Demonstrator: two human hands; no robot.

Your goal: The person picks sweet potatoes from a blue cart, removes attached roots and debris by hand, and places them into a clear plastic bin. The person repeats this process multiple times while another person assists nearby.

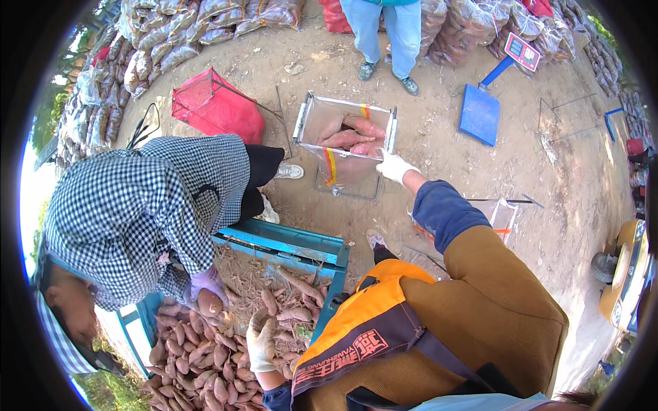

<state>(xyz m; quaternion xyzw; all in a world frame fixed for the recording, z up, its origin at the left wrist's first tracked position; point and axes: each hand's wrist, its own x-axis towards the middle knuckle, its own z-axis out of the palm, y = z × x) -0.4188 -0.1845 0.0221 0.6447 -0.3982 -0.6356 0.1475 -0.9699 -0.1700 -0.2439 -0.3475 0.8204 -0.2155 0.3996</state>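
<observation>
My right hand (396, 167), in a white glove, is at the near right corner of a clear plastic bag (354, 172) stretched on a metal frame (393, 134). Several large sweet potatoes (349, 138) lie inside. Whether the fingers grip the rim or a sweet potato is hard to see. My left hand (261, 341), in a soiled white glove with curled fingers, is over a pile of sweet potatoes (205, 359) in a blue truck bed (288, 244). Its fingertips are near one slender sweet potato (269, 301); contact cannot be made out.
A co-worker in a checked smock (128, 200) leans over the pile, gloved hands on a round sweet potato (209, 303). Another person (383, 31) stands beyond the bag. Around are a red mesh bag (221, 110), a blue platform scale (479, 114), stacked filled bags (175, 51) and a second frame (504, 218).
</observation>
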